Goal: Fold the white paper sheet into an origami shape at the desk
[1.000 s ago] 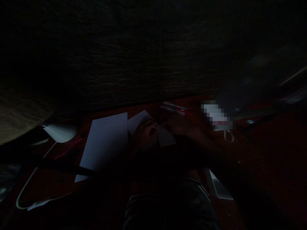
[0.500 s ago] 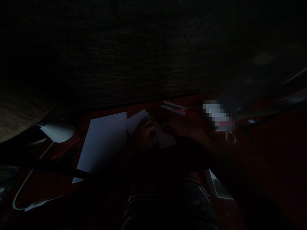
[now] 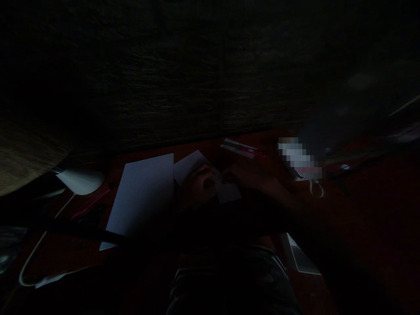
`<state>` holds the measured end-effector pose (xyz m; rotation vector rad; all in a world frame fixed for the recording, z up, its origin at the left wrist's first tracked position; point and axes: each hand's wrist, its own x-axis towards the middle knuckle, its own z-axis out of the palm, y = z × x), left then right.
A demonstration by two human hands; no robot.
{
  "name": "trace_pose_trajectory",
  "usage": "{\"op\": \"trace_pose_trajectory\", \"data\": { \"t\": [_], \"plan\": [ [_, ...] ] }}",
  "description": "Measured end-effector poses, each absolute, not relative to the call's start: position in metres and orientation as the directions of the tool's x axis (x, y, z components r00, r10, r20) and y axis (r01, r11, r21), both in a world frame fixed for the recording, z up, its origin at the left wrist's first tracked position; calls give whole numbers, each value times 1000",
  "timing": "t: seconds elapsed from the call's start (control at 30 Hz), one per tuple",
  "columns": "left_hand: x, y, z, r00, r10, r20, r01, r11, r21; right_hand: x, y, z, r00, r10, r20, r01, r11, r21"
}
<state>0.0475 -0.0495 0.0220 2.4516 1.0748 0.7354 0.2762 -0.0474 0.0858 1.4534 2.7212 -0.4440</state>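
The scene is very dark. My left hand [image 3: 197, 183], fingers curled, is closed on a piece of white paper [image 3: 192, 166] in the middle of the reddish table. Just right of it, my right hand [image 3: 251, 175] reaches in with its fingers bent together at the paper's edge. A pale flap of paper [image 3: 229, 193] shows below the right fingertips; whether it belongs to the same piece I cannot tell. A larger white sheet [image 3: 144, 192] lies flat to the left of my hands. Beyond them rests a narrow pale strip with a red end [image 3: 257, 152].
At the left are a white rounded object [image 3: 82, 180] with a white cable [image 3: 31, 253] and a slim red item [image 3: 92, 203]. A blurred-out pale object with a loop [image 3: 316, 189] lies at the right. A pale-edged flat object [image 3: 303, 258] is by my right forearm.
Both hands stay nearly in place at the paper. The left fingers have shifted slightly, and the view has moved a touch.
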Motion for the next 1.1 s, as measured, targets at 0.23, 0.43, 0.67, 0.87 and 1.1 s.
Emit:
{"op": "trace_pose_trajectory", "data": {
  "t": [0.23,0.43,0.67,0.87,1.1],
  "plan": [
    [47,-48,21,579,754,311,567,-646,511,276,-48,86,-580,804,-134,805,539,-250],
    [49,-52,23,584,753,304,586,-650,483,277,-46,80,-599,792,-120,785,550,-286],
    [54,-61,21,633,737,238,643,-672,369,277,-46,78,-594,796,-113,789,550,-276],
    [54,-60,23,665,720,199,662,-692,288,274,-46,77,-579,810,-91,803,547,-238],
    [56,-62,28,661,717,224,672,-697,251,267,-56,92,-534,837,-119,845,529,-72]
  ]
}}
